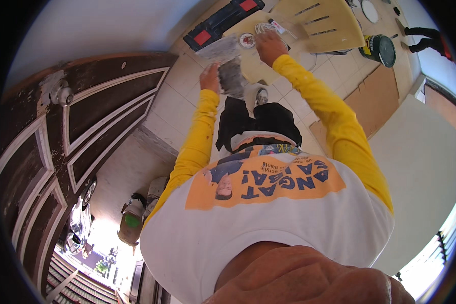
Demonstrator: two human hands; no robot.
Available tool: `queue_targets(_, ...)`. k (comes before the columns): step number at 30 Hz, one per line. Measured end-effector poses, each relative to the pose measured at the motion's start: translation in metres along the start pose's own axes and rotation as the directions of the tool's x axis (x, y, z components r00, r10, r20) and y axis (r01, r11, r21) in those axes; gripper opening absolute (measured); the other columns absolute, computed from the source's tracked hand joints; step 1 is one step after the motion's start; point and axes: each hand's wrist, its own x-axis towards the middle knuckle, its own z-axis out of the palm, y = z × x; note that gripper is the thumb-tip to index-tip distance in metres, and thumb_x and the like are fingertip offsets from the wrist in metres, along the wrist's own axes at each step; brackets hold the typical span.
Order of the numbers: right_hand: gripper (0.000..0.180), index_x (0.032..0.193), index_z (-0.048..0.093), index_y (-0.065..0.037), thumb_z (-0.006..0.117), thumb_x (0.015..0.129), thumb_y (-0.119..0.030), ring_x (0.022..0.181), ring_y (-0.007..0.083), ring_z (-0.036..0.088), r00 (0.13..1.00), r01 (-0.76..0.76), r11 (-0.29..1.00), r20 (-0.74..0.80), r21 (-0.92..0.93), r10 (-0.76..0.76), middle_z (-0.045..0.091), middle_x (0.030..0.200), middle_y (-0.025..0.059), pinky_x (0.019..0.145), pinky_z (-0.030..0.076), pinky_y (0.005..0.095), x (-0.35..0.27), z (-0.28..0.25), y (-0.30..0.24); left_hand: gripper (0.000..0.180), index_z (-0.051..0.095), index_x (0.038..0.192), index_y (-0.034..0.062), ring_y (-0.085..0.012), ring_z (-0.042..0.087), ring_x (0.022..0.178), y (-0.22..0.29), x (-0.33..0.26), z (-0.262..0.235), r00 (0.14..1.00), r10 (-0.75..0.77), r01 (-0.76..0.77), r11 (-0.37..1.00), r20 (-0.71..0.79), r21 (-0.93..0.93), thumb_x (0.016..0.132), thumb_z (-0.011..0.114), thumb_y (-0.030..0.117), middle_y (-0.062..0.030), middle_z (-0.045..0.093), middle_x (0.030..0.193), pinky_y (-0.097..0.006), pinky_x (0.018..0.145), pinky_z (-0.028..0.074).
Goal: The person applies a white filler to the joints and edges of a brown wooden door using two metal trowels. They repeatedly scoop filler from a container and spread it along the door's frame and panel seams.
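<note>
While the grey sheet [227, 63] hangs top centre of the frame, its long axis running down toward us, we pinch its lower edge in our left hand [210, 77]. Our right hand [270, 45], upper right of it, rests on the cream plastic chair [319, 23]; whether its fingers are clenched we cannot tell.

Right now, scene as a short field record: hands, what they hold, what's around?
left hand: grips a grey stained rag
right hand: down on a yellow plastic chair, by a clear plastic bag
near hands: small round tin on the chair
floor: pale tiles, black and red toolbox, dark paint can, cardboard
left side: dark wooden door, open
</note>
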Motion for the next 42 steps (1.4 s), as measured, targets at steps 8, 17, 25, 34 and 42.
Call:
queue_targets(8, 0.032, 0.108, 0.07, -0.004, 0.047, 0.093, -0.021, 0.117, 0.0354, 0.057, 0.605, 0.595, 0.564, 0.781, -0.572, 0.153, 0.067, 0.115, 0.0154, 0.104, 0.028, 0.0588, 0.04, 0.104, 0.09, 0.046, 0.058, 0.123, 0.0033, -0.0224, 0.061, 0.102, -0.022, -0.007, -0.009, 0.931, -0.314, 0.359, 0.697, 0.187, -0.62, 0.09, 0.063, 0.035, -0.0116, 0.064, 0.116, -0.034, 0.089, 0.05)
queue_targets(17, 0.023, 0.101, 0.074, -0.009, 0.058, 0.088, -0.019, 0.096, 0.0309, 0.069, 0.692, 0.383, 0.778, 0.713, -0.498, 0.115, 0.072, 0.101, 0.0101, 0.076, 0.054, 0.0441, 0.017, 0.037, 0.112, 0.038, 0.052, 0.129, 0.0251, -0.0276, 0.059, 0.106, -0.164, 0.021, 0.124, 0.821, -0.223, 0.57, 0.278, 0.525, -0.773, 0.094, 0.055, 0.04, -0.013, 0.054, 0.135, -0.043, 0.091, 0.049)
queue_targets(25, 0.024, 0.104, 0.072, -0.01, 0.056, 0.089, -0.019, 0.097, 0.0275, 0.069, 0.683, 0.167, 0.876, 0.694, -0.452, 0.228, 0.071, 0.105, 0.0112, 0.081, 0.055, 0.0394, -0.01, 0.04, 0.129, 0.038, 0.038, 0.074, 0.026, -0.0153, 0.028, 0.05, -0.209, 0.05, 0.196, 0.837, -0.474, 0.492, 0.43, 0.275, -0.757, 0.083, 0.066, 0.05, 0.0043, 0.032, 0.064, -0.033, 0.05, 0.023)
queue_targets(34, 0.033, 0.111, 0.068, -0.008, 0.055, 0.086, -0.026, 0.101, 0.0304, 0.067, 0.511, -0.264, 0.883, 0.721, -0.387, 0.468, 0.068, 0.112, 0.0141, 0.086, 0.053, 0.0418, -0.015, 0.033, 0.144, 0.043, 0.06, 0.118, 0.0128, -0.0288, 0.062, 0.103, -0.196, 0.1, 0.209, 0.858, -0.446, 0.464, 0.458, 0.255, -0.758, 0.094, 0.05, 0.046, -0.0086, 0.065, 0.114, -0.045, 0.094, 0.047)
queue_targets(42, 0.041, 0.118, 0.064, -0.007, 0.057, 0.085, -0.031, 0.108, 0.0316, 0.064, 0.442, -0.447, 0.836, 0.733, -0.319, 0.516, 0.065, 0.118, 0.0158, 0.092, 0.049, 0.0412, -0.027, 0.055, 0.152, 0.045, 0.063, 0.116, 0.0136, -0.0241, 0.062, 0.101, -0.189, 0.101, 0.173, 0.917, -0.33, 0.368, 0.494, 0.222, -0.788, 0.087, 0.061, 0.048, -0.0052, 0.067, 0.112, -0.041, 0.094, 0.047)
